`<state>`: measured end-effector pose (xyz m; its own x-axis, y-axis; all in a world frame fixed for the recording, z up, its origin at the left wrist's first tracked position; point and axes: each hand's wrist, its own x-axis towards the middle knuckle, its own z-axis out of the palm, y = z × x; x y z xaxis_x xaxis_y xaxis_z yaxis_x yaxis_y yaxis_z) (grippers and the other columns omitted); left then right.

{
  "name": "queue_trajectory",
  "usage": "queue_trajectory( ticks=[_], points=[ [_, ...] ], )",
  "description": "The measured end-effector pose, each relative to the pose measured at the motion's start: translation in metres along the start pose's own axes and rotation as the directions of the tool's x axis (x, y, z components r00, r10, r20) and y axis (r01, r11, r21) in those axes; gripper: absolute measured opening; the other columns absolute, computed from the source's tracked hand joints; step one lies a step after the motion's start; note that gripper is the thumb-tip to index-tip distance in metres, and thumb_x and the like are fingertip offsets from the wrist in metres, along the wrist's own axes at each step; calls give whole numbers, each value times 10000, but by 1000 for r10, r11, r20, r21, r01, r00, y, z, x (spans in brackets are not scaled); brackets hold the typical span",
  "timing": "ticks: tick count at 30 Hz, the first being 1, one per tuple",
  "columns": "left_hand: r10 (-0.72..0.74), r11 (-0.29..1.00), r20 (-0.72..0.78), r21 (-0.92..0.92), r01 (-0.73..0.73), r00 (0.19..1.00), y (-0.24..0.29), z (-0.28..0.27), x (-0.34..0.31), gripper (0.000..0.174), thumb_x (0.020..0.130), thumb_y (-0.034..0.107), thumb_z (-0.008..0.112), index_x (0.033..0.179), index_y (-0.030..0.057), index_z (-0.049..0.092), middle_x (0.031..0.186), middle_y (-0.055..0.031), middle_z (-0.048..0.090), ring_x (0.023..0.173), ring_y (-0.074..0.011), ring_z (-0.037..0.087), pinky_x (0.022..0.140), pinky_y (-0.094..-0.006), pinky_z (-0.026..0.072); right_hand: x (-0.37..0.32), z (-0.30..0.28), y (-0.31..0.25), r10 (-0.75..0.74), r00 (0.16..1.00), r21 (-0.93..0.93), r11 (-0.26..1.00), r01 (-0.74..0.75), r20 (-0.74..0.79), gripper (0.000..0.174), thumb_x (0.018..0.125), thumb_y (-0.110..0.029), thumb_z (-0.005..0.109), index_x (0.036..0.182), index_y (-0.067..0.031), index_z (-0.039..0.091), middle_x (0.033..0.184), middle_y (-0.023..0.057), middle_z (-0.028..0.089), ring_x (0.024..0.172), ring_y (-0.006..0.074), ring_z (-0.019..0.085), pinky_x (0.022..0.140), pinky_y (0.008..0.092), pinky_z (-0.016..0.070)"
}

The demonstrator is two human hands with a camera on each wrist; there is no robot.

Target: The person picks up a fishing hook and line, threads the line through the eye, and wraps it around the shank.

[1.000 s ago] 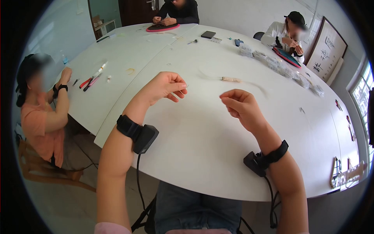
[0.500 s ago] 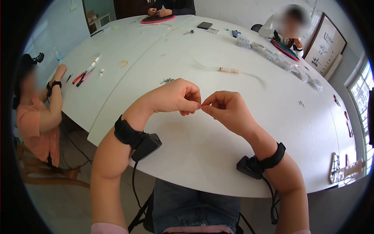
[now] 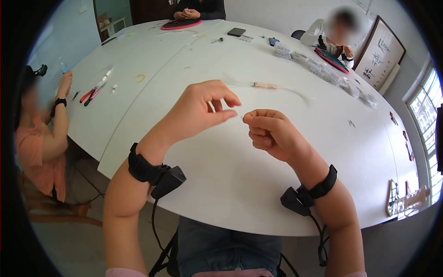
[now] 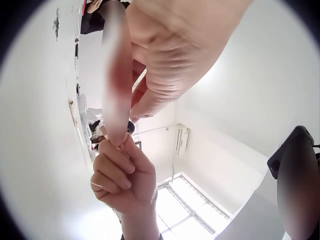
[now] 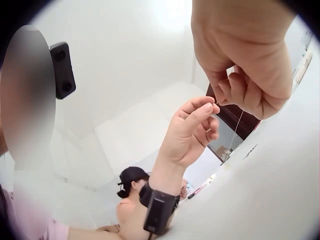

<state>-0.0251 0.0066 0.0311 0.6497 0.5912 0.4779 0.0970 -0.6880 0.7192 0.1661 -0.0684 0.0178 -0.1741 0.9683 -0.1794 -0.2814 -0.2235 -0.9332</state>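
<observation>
My right hand [image 3: 272, 131] pinches a small hook-shaped wire [image 3: 242, 119] between thumb and forefinger, its other fingers curled in. In the right wrist view a thin pale line [image 5: 236, 131] hangs below that hand. My left hand [image 3: 198, 104] is just to the left, thumb and fingers apart with nothing seen between them. Both hands are raised over the white table [image 3: 207, 184]. Behind them lies a bundle of clear line with a beige wrap [image 3: 266, 85] round its middle.
At the left are pliers with red handles [image 3: 86, 95] and a pink-handled tool [image 3: 95, 93]. Clear plastic packets [image 3: 318, 69] line the right side. A small dark heap [image 5: 250, 151] lies on the table. Other people sit around it, one in an orange shirt [image 3: 46, 143].
The small wire was at my left fingertips. Both hands came together, and now my right hand holds it while my left has let go and drawn slightly back.
</observation>
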Motion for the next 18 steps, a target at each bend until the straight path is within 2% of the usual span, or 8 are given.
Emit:
queue_trajectory(
  ticks=[2,4,8,11,14,16,17,18],
  points=[
    [108,994,20,8,-108,994,2,6,-2,114,751,13,665,853,60,653,786,0,595,618,-82,541,533,-209,447,0,-1,0,27,999,38,999,-28,22,115,849,-107,568,786,-15,540,572,-48,359,462,50,273,419,215,204],
    [217,951,63,212,-226,974,1,11,-3,131,714,-23,680,819,54,661,772,-10,580,626,-106,551,529,-221,449,1,0,1,18,1000,12,1000,-19,13,117,849,-109,575,786,-16,543,568,-51,353,454,47,266,416,216,199],
    [279,898,53,339,-280,959,-1,13,-5,98,713,-19,677,795,30,654,758,-23,571,621,-127,557,524,-233,452,2,0,5,8,1000,2,1000,-8,-23,124,845,-115,582,779,-18,542,564,-53,350,453,44,266,417,218,200],
    [240,907,67,339,-248,968,0,15,-5,79,716,-16,669,778,25,641,758,-28,571,618,-139,559,520,-240,456,3,-1,7,-34,998,-51,998,31,-61,122,832,-113,603,820,2,565,581,-45,386,462,45,272,418,221,208],
    [197,913,73,350,-210,978,-2,13,-5,60,727,-7,661,764,27,628,757,-22,572,620,-116,558,516,-230,454,3,-1,5,-78,996,-165,984,69,-50,197,813,-91,619,940,50,569,637,-8,481,508,59,389,456,200,289],
    [39,992,-20,119,-36,999,-5,11,-2,36,752,17,653,755,35,622,759,-6,581,637,-84,555,528,-216,455,1,0,3,-161,987,-259,954,149,-28,340,801,-61,619,1085,96,520,797,75,583,660,117,549,586,205,437],
    [40,992,-20,118,-37,999,-9,11,-1,36,752,17,653,755,35,622,759,-6,581,637,-84,555,528,-216,455,1,-1,4,-162,986,-260,954,149,-28,340,801,-61,619,1085,96,520,797,75,583,660,117,549,586,205,437],
    [-28,999,-37,27,29,999,-15,11,0,26,773,39,646,762,36,623,769,-3,587,648,-75,552,537,-211,457,3,-4,6,-153,988,-240,960,144,-22,372,804,-48,606,1118,115,490,874,121,589,752,166,580,692,241,469]
  ],
)
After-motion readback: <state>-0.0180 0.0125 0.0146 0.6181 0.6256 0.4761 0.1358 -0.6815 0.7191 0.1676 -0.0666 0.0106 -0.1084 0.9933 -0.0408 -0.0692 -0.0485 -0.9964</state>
